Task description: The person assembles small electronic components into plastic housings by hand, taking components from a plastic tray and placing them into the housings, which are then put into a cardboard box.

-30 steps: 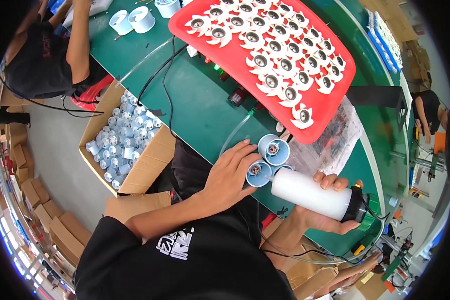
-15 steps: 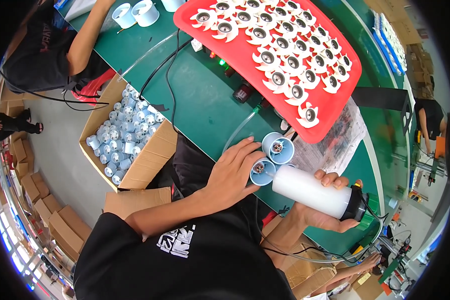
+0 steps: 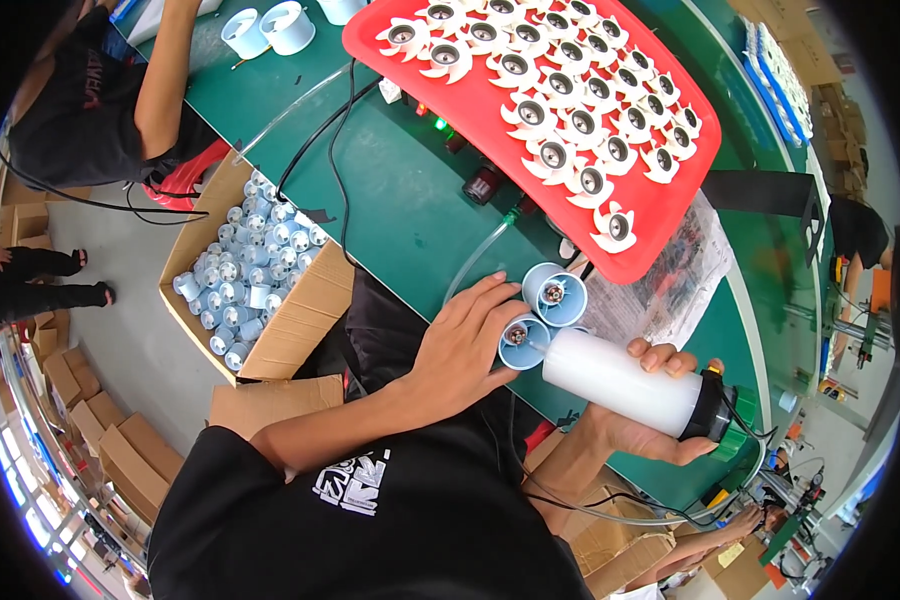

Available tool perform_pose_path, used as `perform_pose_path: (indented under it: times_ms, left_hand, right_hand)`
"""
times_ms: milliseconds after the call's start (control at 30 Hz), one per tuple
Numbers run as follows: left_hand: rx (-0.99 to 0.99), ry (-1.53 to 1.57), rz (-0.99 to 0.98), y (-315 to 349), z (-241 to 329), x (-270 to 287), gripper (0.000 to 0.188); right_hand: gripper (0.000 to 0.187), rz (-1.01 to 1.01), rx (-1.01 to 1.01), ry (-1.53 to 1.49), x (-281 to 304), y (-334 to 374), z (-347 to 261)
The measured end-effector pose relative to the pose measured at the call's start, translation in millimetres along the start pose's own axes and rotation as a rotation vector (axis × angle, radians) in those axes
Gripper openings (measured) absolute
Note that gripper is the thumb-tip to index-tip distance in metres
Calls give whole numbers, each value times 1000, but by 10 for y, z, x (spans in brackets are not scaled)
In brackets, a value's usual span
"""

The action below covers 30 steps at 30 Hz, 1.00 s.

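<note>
My left hand (image 3: 467, 345) is closed around the side of a light-blue plastic cup (image 3: 516, 357), with the thumb at its near side. A second blue cup (image 3: 567, 308) stands against the first, on its far right. Both are open at the top and show a small metal part with a shaft inside. In my right hand (image 3: 650, 400) lies a white dispensing cartridge (image 3: 618, 378) with a black end cap, held tilted almost flat. Its thin nozzle (image 3: 536, 346) reaches into the nearer cup; whether the tip touches the metal part I cannot tell.
A red tray (image 3: 625, 262) of white fan impellers (image 3: 553, 155) covers the far side of the green table (image 3: 400, 190). Left of me, a cardboard box (image 3: 300, 325) holds many blue cups. Cables and a clear hose (image 3: 470, 262) cross the table. A co-worker's arm (image 3: 165, 90) is at far left.
My hands, the cups and the cartridge stay almost as they were. In the background, the co-worker's arm and a standing person at far left have shifted a little.
</note>
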<state>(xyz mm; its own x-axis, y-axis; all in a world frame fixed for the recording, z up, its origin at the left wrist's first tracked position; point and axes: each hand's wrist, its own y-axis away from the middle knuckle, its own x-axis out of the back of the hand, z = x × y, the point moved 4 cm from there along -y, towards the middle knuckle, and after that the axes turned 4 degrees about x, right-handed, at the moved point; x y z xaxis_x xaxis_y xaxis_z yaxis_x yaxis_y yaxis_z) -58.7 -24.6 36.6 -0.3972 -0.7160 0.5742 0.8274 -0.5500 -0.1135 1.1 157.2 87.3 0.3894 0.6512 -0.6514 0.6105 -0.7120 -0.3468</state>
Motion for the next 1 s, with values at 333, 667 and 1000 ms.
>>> perform_pose_path:
  times_ms: [333, 667, 1000]
  left_hand:
    - [-9, -9, 2, -9, 10, 8, 77]
    - [6, -11, 5, -2, 7, -3, 71]
    - [12, 89, 34, -23, 72, 29, 87]
  right_hand:
    - [85, 7, 13, 29, -16, -7, 2]
    - [87, 62, 0, 23, 61, 3, 17]
    - [85, 137, 102, -27, 366, -84, -516]
